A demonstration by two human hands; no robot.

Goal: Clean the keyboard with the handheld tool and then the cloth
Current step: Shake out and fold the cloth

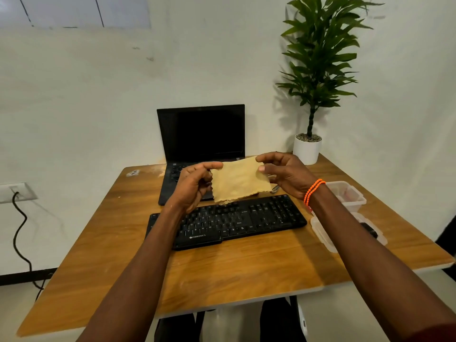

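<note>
My left hand [195,183] pinches the cloth's [239,181] left top corner and my right hand [283,176] pinches the right one, so the tan square hangs spread flat, ready, I judge, for wiping. It hovers just above the black keyboard [246,218], which lies on the wooden worktop [222,272] before the laptop [201,134]; clear tubs [350,193] sit rightward

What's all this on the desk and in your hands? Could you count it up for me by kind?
Keyboards: 1, the black keyboard
Laptops: 1, the open laptop
Cloths: 1, the tan cloth, pinched by the left hand and right hand
Potted plants: 1, the plant
Clear plastic containers: 1, the container
Clear lids: 1, the lid
Total: 6
</note>
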